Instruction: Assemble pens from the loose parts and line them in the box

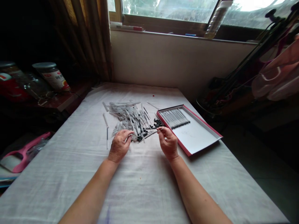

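Note:
A loose heap of clear pen barrels (pixel 127 113) lies on the cloth-covered table, with dark refills among them. My left hand (pixel 121 143) is at the heap's near edge, thumb and fingers pinched together; what they hold is too small to make out. To the right, my right hand (pixel 167 142) pinches the end of a thin dark rod that looks like a pen refill (pixel 149 133), pointing toward my left hand. Small black pen caps (pixel 158 122) are scattered just beyond the right fingertips. Beside that hand, a shallow red-edged box lid (pixel 201 138) holds a row of pens (pixel 175 118) with black ends.
A separate barrel and refill (pixel 106 127) lie left of the heap. Jars (pixel 53 76) stand on a side shelf at left, above a pink-handled item (pixel 25 152). A wall and window (pixel 168 12) close off the far side; bags (pixel 275 74) hang at right.

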Motion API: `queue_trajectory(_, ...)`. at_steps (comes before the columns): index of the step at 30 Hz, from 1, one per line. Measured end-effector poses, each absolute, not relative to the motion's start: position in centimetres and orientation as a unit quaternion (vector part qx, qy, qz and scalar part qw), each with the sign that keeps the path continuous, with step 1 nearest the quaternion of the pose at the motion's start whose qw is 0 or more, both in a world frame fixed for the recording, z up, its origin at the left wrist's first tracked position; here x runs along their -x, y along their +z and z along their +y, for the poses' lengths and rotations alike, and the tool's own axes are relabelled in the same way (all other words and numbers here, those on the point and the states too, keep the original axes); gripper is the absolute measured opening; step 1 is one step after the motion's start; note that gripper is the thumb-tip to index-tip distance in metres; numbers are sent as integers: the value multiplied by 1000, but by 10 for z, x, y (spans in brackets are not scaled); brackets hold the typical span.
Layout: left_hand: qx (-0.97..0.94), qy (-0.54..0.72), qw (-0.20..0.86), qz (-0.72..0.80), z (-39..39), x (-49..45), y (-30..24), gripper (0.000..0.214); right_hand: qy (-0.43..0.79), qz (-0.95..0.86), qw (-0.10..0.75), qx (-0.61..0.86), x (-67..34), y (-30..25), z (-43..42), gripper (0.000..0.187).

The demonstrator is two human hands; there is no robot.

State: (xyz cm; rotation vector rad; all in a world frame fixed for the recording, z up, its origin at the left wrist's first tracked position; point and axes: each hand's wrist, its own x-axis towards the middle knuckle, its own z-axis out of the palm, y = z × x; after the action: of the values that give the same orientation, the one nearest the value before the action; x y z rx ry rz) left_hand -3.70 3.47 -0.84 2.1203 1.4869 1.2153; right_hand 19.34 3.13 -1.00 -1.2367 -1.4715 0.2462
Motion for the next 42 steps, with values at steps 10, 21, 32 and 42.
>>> queue_trajectory(10, -869, 189, -57, 453, 79, 29, 8, 24, 347, -368, 680, 532, -196, -18, 12, 24)
queue_trajectory(21, -868, 270, 37, 416, 22, 17, 17, 26, 319, -351, 731, 491, -195, 8, 0, 53)
queue_trajectory(32, -833, 266, -19, 485, -11, 13, -9, 35, 362, -393, 705, 467, -182, 2, -3, 54)
queue_trajectory(42, -834, 284, -39, 471, -11, 14, -11, 31, 387, -362, 706, 470, -186, 2, -1, 55)
